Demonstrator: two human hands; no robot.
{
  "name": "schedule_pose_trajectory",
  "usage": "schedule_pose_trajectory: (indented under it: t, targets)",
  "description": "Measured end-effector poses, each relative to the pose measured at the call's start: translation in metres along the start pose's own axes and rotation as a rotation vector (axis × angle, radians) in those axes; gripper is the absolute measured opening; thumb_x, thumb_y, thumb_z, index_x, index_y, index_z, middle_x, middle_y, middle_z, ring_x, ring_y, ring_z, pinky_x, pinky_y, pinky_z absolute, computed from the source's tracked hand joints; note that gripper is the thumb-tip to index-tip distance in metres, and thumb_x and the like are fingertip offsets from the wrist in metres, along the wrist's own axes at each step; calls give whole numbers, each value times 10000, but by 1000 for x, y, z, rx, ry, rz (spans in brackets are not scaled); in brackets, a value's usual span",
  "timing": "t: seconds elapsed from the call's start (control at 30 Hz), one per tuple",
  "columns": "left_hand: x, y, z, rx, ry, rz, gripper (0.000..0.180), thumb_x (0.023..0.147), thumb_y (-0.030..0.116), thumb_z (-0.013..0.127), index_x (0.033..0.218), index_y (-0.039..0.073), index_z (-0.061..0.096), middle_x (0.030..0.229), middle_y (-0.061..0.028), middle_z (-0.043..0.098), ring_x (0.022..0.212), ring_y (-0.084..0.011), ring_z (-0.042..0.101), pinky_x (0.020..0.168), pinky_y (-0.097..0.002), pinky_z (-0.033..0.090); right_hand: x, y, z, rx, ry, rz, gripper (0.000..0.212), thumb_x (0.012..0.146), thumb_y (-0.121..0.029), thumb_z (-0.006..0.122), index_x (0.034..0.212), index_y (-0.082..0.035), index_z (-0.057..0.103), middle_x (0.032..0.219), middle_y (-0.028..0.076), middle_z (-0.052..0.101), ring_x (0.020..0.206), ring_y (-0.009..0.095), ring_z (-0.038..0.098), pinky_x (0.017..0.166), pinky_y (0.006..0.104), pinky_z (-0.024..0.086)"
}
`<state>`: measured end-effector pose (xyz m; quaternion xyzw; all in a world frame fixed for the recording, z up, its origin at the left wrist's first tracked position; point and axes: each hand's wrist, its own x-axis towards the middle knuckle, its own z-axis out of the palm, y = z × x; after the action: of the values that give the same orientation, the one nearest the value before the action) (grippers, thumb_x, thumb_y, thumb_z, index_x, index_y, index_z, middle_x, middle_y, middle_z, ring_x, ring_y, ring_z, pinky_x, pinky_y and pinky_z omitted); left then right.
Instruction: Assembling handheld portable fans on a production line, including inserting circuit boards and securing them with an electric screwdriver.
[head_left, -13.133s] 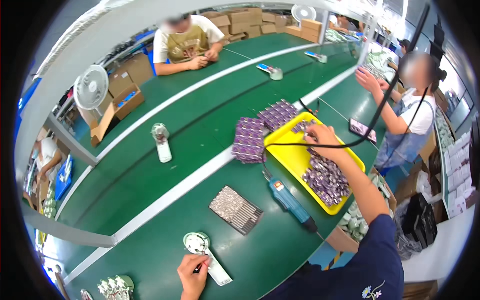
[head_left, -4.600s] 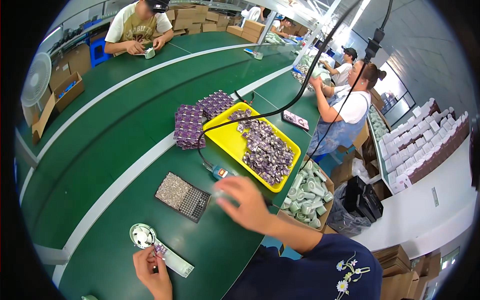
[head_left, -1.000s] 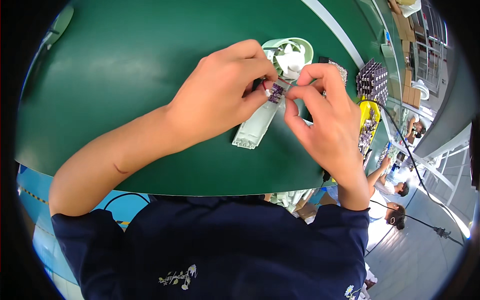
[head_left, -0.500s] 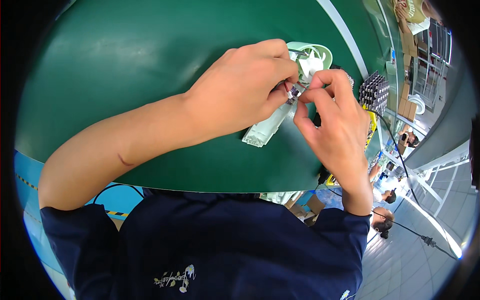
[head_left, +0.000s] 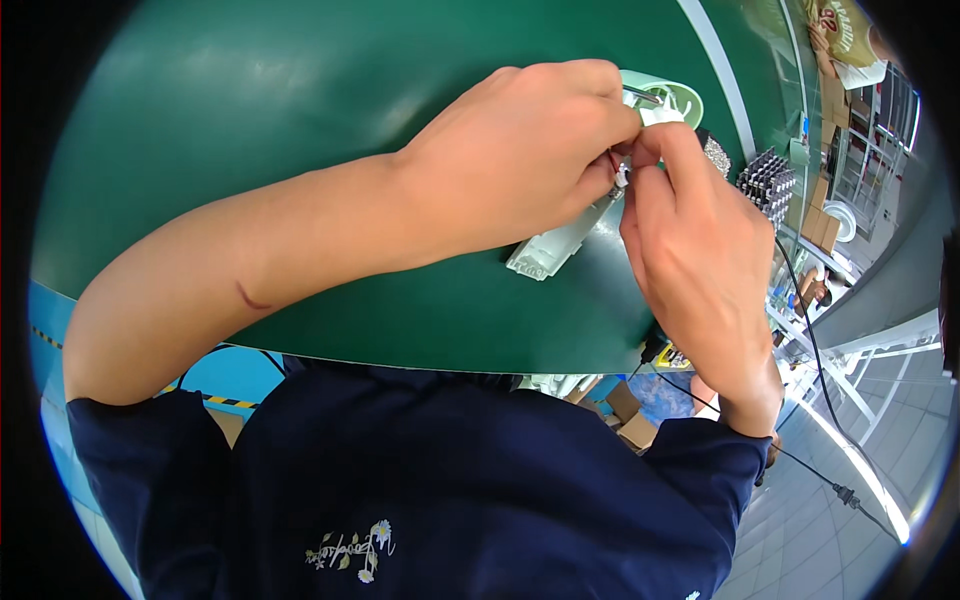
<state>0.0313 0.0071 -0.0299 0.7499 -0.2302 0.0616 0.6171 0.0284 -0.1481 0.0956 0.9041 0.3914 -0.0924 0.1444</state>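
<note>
A light green handheld fan (head_left: 550, 250) lies on the green table under my hands, its long handle toward me and its round head away. White blades (head_left: 662, 112) show partly inside the head. My left hand (head_left: 530, 150) is closed in a pinch over the middle of the fan, with a short bit of thin red wire (head_left: 615, 160) at its fingertips. A thin metal rod (head_left: 641, 94) sticks out past its knuckles; whether I hold it cannot be told. My right hand (head_left: 700, 240) pinches right beside a small white connector (head_left: 622, 176), its fingertips hidden.
Beyond my right hand stand a block of small dark parts (head_left: 768, 185) and a silvery heap (head_left: 716, 155). A yellow tray (head_left: 672, 357) sits by my right wrist. A black cable (head_left: 808, 320) runs along the right. Another person (head_left: 845, 35) is at the upper right.
The whole view has shifted, so fan and hands appear farther right and slightly higher. My right hand has closed in against the left, covering more of the wires and blades.
</note>
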Motion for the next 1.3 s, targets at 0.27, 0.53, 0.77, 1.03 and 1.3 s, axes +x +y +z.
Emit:
schedule_pose_trajectory:
  t: [0.27,0.53,0.77,1.03,1.3]
  targets:
    - [-4,0,3,-1,28,12,102,843,40,744,921,17,682,902,-75,609,651,-247,612,613,-379,516,-4,1,3,38,-27,29,195,811,0,705,984,24,618,1095,76,582,722,283,652,590,396,518]
    - [-1,3,2,12,21,11,118,841,22,732,947,39,681,903,-76,591,658,-239,616,614,-378,516,-3,4,3,70,3,33,181,834,-15,708,992,9,624,1102,80,579,750,293,661,607,406,523]
    - [-1,7,0,-42,-65,-34,160,831,-17,723,973,22,661,923,-83,574,671,-217,622,606,-350,519,-26,17,13,475,326,154,387,764,39,831,1120,-98,766,1144,56,605,699,135,592,609,261,506]
    - [4,9,-9,-30,-156,-129,154,827,19,703,970,8,648,956,-131,584,805,-339,640,697,-448,538,-8,24,39,705,368,-37,229,806,87,770,1005,-24,750,1151,77,674,766,154,648,648,280,528]
    - [3,9,-6,-80,-42,-65,267,841,-46,717,1078,39,628,951,-64,551,656,-159,575,581,-320,492,-7,36,43,927,346,39,155,862,56,741,1002,-7,722,984,68,741,791,128,647,641,231,484]
